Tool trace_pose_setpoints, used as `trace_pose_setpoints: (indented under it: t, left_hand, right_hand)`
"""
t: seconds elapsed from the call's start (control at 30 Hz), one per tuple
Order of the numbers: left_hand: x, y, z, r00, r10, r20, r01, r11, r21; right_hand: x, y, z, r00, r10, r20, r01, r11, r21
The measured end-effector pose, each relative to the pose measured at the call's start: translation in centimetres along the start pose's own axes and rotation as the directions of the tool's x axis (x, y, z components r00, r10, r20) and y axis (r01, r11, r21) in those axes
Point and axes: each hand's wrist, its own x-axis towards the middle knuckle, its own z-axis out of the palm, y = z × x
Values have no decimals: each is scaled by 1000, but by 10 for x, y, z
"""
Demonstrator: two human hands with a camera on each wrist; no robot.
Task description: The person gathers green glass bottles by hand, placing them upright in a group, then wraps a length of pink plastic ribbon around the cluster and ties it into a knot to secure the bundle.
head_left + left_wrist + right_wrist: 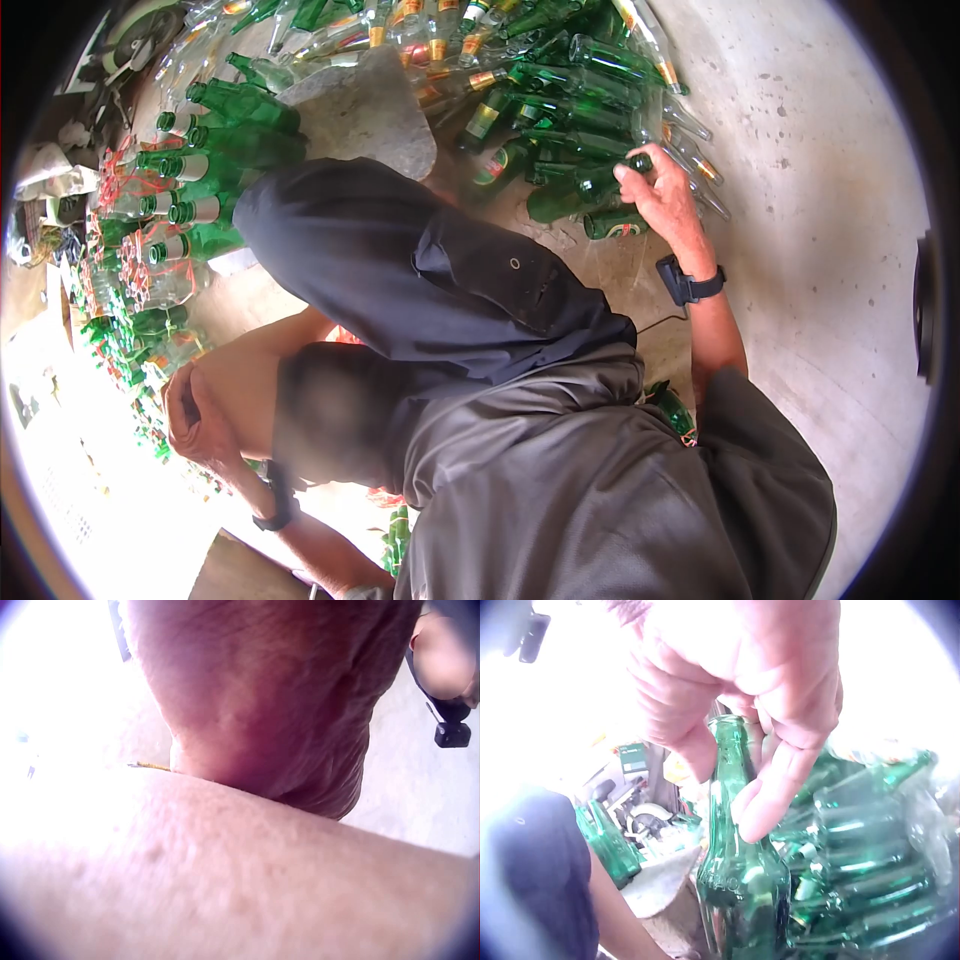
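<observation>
Looking down from the head cam, the person is crouched on a concrete floor (pixel 800 250) right next to a big pile of green bottles (pixel 560 90). The right hand (pixel 660 195) is out at the near edge of that pile with its fingers wrapped round the neck of one green bottle (pixel 600 183), which lies on its side among the others. A black wrist strap (pixel 685 285) sits just below that hand. The left hand (pixel 195 415) is well away from the glass and rests against a bare knee (pixel 250 370). Its fingers look loosely bent and it's holding nothing. A grey stone slab (pixel 355 110) lies between the pile and a second row of bottles (pixel 190 165) on the other side, and dark shorts (pixel 420 270) fill the middle.

Left wrist cam is pretty much all skin: the left hand (pixel 262 697) pressed flat onto the bare knee (pixel 225 877). You can't see the fingers from here.

Right wrist cam shows it best. The right hand (pixel 742 690) pinches the green bottle (pixel 742 877) at the top of its neck, thumb on one side and fingers on the other. The bottle body looks bare, no label I can see. The pile of green bottles (pixel 870 847) is stacked just beside it, and the stone slab (pixel 664 885) is behind.
</observation>
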Motion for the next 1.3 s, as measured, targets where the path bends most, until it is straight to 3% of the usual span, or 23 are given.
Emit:
trace_pose_setpoints:
  t: [0.1, 0.13, 0.17, 0.3, 0.4, 0.47, 0.53, 0.67, 0.73, 0.8, 1.0, 1.07, 1.13, 1.27, 1.3]
  left_hand:
    - [-1, 0, 0, 1000, -8, -10, 7, 1000, -7]
    - [-1, 0, 0, 1000, 22, 8, -21, 995, -98]
    - [-2, 0, -1, 999, 49, 10, -46, 982, -185]
    - [0, 5, -8, 997, 80, -2, -80, 996, -44]
    - [2, 10, -6, 998, 44, -35, -44, 999, 3]
    - [4, 10, -4, 997, 34, -64, -38, 997, -67]
    - [3, 16, -5, 992, 86, -87, -92, 993, -72]
    - [5, 10, -10, 994, 89, -66, -97, 988, -118]
    - [5, 8, -12, 992, 120, -42, -124, 987, -102]
    - [4, 5, -14, 992, 119, -50, -123, 989, -84]
    - [5, -1, -20, 984, 173, -31, -176, 977, -116]
    - [6, -4, -20, 984, 174, -37, -177, 976, -122]
    - [6, -4, -20, 984, 176, -39, -179, 975, -129]
    - [6, -4, -21, 981, 186, -47, -190, 974, -121]
    - [7, -3, -21, 982, 183, -48, -187, 975, -122]
  right_hand:
    - [11, -34, 0, 971, -234, -45, 235, 972, 13]
    - [16, -43, 0, 956, -291, -43, 292, 956, 18]
    - [18, -60, 1, 951, -303, -66, 306, 951, 45]
    - [37, -110, 12, 905, -418, -74, 425, 886, 187]
    - [54, -149, 19, 875, -480, -58, 483, 862, 155]
    - [62, -176, 28, 830, -555, -54, 558, 822, 117]
    - [67, -202, 39, 805, -592, -43, 593, 800, 96]
    - [77, -248, 67, 763, -642, 74, 641, 767, 42]
    - [82, -265, 87, 685, -720, 109, 710, 694, 119]
    - [81, -283, 107, 659, -734, 163, 727, 677, 115]
    - [88, -306, 170, 379, -878, 291, 904, 419, 87]
    - [86, -310, 188, 360, -870, 336, 908, 409, 86]
    - [92, -312, 207, 260, -905, 337, 945, 309, 102]
    - [95, -314, 233, 222, -899, 379, 951, 284, 118]
    - [97, -313, 239, 178, -904, 389, 957, 250, 144]
